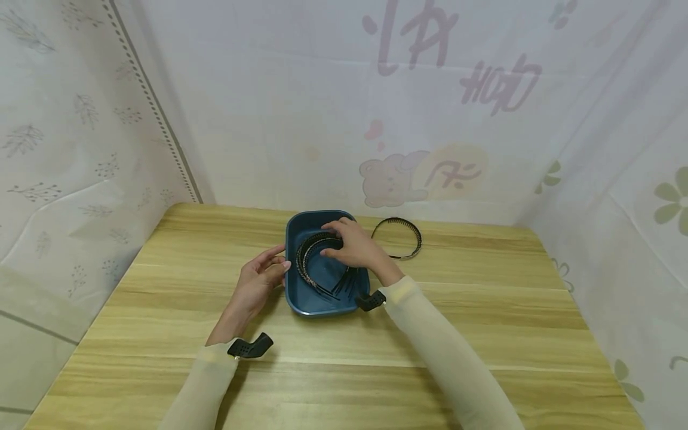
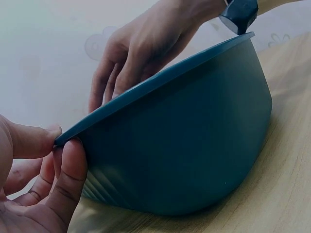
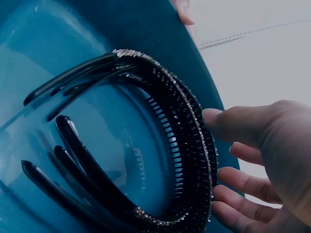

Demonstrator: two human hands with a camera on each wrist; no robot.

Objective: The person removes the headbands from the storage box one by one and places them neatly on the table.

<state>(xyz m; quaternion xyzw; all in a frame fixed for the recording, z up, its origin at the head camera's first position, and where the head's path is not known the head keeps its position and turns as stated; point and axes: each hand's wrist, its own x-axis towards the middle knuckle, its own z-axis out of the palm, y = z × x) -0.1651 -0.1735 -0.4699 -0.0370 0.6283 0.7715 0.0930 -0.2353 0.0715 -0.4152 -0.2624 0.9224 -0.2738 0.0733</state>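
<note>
A deep blue plastic basin (image 1: 322, 221) stands on the table, with several black toothed headbands (image 1: 304, 263) nested inside it. Silvery glitter lines their curved bands in the right wrist view, and their slim ends lie over the basin floor. My left hand (image 1: 255, 286) pinches the basin's left rim, thumb on top and fingers beneath, as the left wrist view shows. Reaching into the basin, my right hand (image 1: 353, 246) has its thumb and loosely bent fingers (image 3: 243, 180) at the outer curve of the headbands. They touch that edge without closing round a band.
One more black headband (image 1: 417, 236) lies on the wooden table (image 1: 484, 322), just right of the basin. A printed white curtain (image 1: 279, 119) hangs behind the table's back edge. Each wrist carries a black camera mount (image 1: 251, 346).
</note>
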